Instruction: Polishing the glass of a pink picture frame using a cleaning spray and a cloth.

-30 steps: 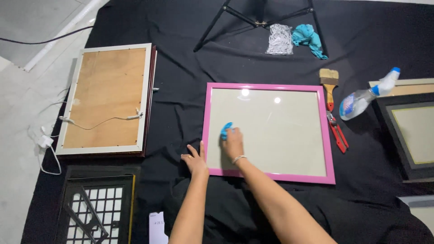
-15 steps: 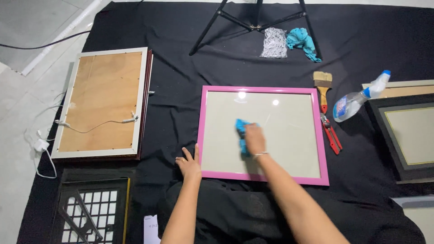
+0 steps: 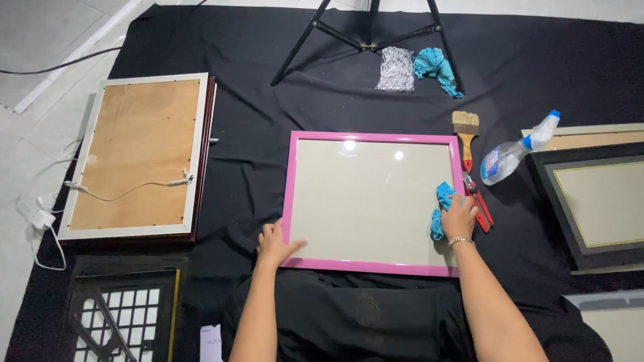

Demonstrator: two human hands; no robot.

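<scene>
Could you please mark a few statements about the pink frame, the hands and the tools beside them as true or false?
1. The right hand presses a blue cloth near the right edge of the pink rectangular picture frame. True.
2. The left hand rests at the frame's lower left corner. True.
3. The clear plastic spray bottle stands upright on the frame's glass. False: it lies on its side on the black floor cloth, right of the frame.
4. The wooden-handled paintbrush is in the left hand. False: it lies unheld beside the frame's upper right corner.

bright, even overhead light — two glare spots on glass | sharp
</scene>
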